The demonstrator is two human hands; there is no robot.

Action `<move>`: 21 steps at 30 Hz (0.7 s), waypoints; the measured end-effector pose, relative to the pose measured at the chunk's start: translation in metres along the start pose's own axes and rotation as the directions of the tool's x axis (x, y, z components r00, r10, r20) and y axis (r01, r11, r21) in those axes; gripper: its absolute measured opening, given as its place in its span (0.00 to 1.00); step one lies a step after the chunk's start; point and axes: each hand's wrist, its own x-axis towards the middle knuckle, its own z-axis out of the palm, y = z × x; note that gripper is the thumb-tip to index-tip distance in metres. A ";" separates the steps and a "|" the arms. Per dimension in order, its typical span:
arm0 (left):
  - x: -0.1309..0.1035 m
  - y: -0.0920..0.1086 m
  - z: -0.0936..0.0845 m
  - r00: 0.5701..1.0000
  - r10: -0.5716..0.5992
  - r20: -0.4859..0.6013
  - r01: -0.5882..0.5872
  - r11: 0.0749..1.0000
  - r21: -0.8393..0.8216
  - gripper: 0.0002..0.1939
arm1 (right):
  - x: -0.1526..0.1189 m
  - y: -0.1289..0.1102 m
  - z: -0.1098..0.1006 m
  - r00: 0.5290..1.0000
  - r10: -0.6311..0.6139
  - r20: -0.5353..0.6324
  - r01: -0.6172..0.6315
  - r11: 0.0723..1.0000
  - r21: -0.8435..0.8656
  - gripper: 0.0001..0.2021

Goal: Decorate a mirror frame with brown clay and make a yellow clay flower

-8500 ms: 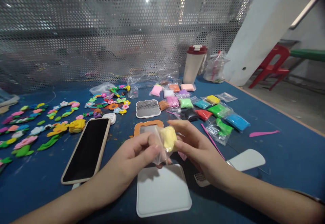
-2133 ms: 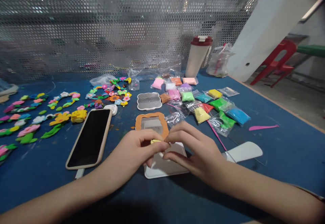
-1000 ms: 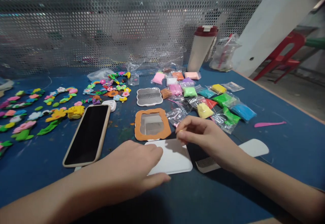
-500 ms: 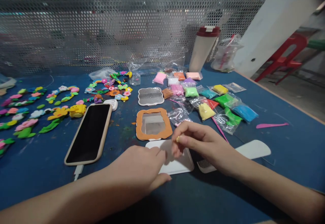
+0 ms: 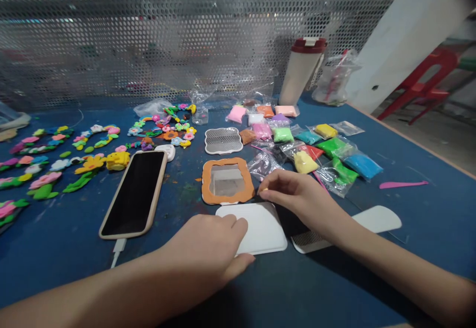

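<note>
We found our right hand [image 5: 299, 196] pinching a small yellow piece [image 5: 265, 189]. Our left hand [image 5: 208, 243], loosely open, lay over the white board [image 5: 263, 229], nearer than the orange-framed mirror [image 5: 227, 181].

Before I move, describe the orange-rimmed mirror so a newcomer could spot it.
Find the big phone on the blue table, then look right, just beyond the white panel by the left hand. There lies the orange-rimmed mirror. Its wavy orange border sets it apart from the white-edged mirror behind it.
</note>
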 end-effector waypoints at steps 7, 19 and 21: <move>-0.001 -0.001 0.002 1.000 0.007 -0.014 -0.007 1.000 -0.021 0.11 | -0.007 -0.008 0.000 0.999 -0.021 0.043 0.023 0.998 -0.060 0.05; 0.000 -0.002 0.005 1.000 -0.023 -0.003 0.023 0.997 -0.075 0.12 | -0.017 -0.015 0.011 0.955 -0.200 0.219 0.239 0.956 -0.169 0.06; 0.000 -0.001 0.004 1.000 -0.029 -0.003 0.029 0.997 -0.066 0.12 | -0.017 -0.015 0.010 0.959 -0.188 0.212 0.228 0.956 -0.186 0.06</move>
